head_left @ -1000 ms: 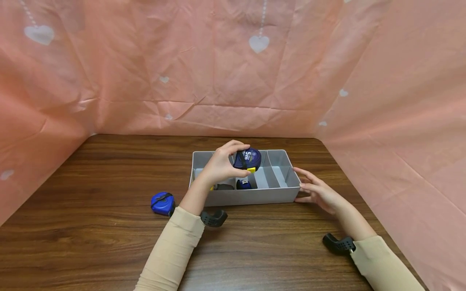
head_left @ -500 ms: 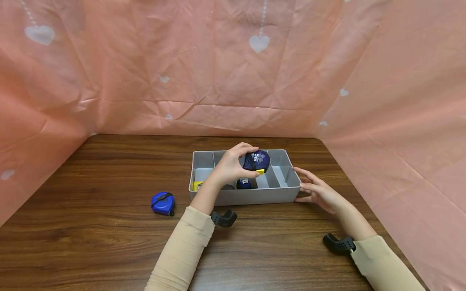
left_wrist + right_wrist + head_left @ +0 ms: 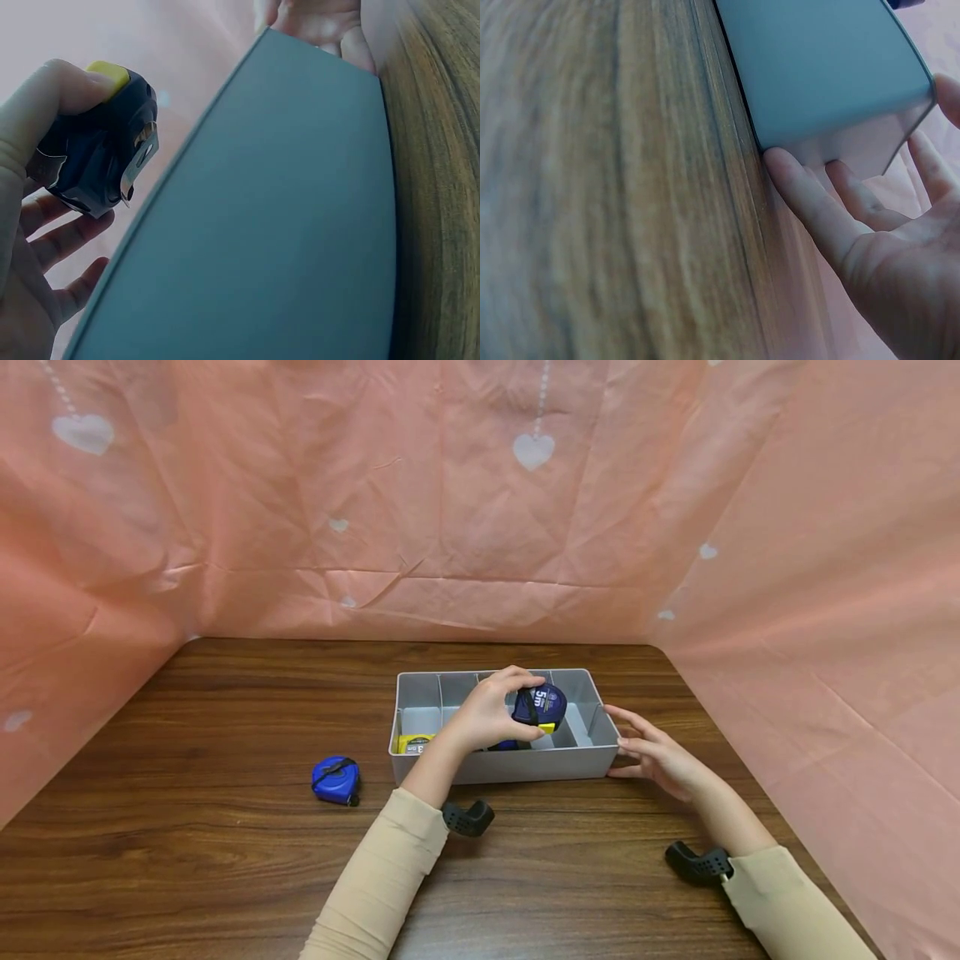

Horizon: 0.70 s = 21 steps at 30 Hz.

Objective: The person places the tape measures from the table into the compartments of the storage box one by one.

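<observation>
My left hand (image 3: 489,714) grips a dark blue tape measure (image 3: 542,707) marked 5m, with a yellow button, above the grey divided box (image 3: 525,767). In the left wrist view the thumb presses near the yellow button of the tape measure (image 3: 105,142), and its metal clip shows. My right hand (image 3: 660,757) rests its spread fingers against the box's right end; the right wrist view shows the fingertips touching the end wall of the box (image 3: 825,67). A yellow tape measure (image 3: 415,743) lies in the leftmost compartment. Behind the left hand another blue tape measure (image 3: 507,745) is mostly hidden.
A bright blue tape measure (image 3: 335,779) with a black strap lies on the wooden table (image 3: 187,827), left of the box. A pink cloth (image 3: 450,510) with white hearts hangs round the table's back and sides.
The left hand has carried the dark blue tape measure to the right and slightly down over the box, uncovering the yellow tape measure. The right hand stays at the box's end.
</observation>
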### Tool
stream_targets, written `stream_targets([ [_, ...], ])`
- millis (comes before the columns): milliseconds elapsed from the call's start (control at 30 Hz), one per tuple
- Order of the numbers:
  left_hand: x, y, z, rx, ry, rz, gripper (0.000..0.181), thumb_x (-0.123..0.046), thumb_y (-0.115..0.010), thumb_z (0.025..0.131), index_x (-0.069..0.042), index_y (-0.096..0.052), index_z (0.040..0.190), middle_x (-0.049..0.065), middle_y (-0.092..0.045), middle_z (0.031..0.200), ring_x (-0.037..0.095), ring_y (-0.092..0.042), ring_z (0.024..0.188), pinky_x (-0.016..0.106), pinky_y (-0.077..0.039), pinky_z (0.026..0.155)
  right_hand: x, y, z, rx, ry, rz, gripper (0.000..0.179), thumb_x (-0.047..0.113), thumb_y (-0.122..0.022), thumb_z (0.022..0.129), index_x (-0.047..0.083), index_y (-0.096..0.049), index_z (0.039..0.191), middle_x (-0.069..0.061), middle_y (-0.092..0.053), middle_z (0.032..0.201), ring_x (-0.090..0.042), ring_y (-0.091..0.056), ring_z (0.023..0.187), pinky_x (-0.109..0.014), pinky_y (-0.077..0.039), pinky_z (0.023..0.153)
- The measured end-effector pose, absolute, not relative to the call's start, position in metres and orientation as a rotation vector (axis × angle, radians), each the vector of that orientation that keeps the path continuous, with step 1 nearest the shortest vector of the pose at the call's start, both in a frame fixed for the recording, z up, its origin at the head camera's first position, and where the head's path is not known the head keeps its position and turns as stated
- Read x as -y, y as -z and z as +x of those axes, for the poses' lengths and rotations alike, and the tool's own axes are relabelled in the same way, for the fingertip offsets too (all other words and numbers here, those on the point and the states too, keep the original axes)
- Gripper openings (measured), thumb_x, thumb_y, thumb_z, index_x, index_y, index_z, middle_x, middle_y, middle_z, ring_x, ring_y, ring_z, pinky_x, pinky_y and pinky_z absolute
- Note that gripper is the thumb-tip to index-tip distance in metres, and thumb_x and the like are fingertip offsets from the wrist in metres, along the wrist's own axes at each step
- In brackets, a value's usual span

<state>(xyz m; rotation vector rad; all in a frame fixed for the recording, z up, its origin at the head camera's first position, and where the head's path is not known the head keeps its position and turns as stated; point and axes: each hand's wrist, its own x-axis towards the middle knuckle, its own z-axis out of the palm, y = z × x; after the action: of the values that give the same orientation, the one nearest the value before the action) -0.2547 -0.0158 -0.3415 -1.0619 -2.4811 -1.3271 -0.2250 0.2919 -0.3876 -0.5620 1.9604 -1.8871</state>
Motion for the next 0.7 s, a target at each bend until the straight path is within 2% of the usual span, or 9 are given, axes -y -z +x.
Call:
stream_targets([
  [167, 0.0131, 0.3445, -0.2553, 2.479, 1.281, -1.076, 0.068, -0.021, -0.086, 0.066, -0.011, -0.061, 0.129, -0.002, -0.054, 0.121, 0.015, -0.050, 0.110, 0.039, -0.046, 0.090, -0.2921, 0.3877, -0.2251, -1.953, 1.891, -0.569, 0.057, 0.011, -0.041, 0.102, 0.013, -0.017, 0.154, -0.032, -0.016, 0.142, -0.018, -0.055, 0.111, -0.054, -0.046, 0.088],
  [433, 0.0108, 0.3497, -0.2570, 2.496, 1.235, -1.089, 0.068, -0.022, -0.087, 0.066, -0.011, -0.062, 0.128, -0.003, -0.055, 0.120, 0.014, -0.050, 0.109, 0.030, -0.045, 0.088, -0.2912, 0.3873, -0.2243, -1.962, 1.883, -0.566, 0.058, 0.012, -0.041, 0.102, 0.012, -0.016, 0.154, -0.032, -0.016, 0.142, -0.017, -0.055, 0.111, -0.054, -0.045, 0.088],
  [700, 0.0081, 0.3512, -0.2581, 2.511, 1.182, -1.127, 0.070, -0.024, -0.087, 0.067, -0.009, -0.060, 0.129, 0.000, -0.054, 0.121, 0.015, -0.050, 0.111, 0.029, -0.045, 0.089, -0.2909, 0.3866, -0.2241, -1.968, 1.881, -0.548, 0.058, 0.012, -0.042, 0.102, 0.011, -0.015, 0.154, -0.031, -0.016, 0.143, -0.017, -0.055, 0.111, -0.054, -0.045, 0.088],
])
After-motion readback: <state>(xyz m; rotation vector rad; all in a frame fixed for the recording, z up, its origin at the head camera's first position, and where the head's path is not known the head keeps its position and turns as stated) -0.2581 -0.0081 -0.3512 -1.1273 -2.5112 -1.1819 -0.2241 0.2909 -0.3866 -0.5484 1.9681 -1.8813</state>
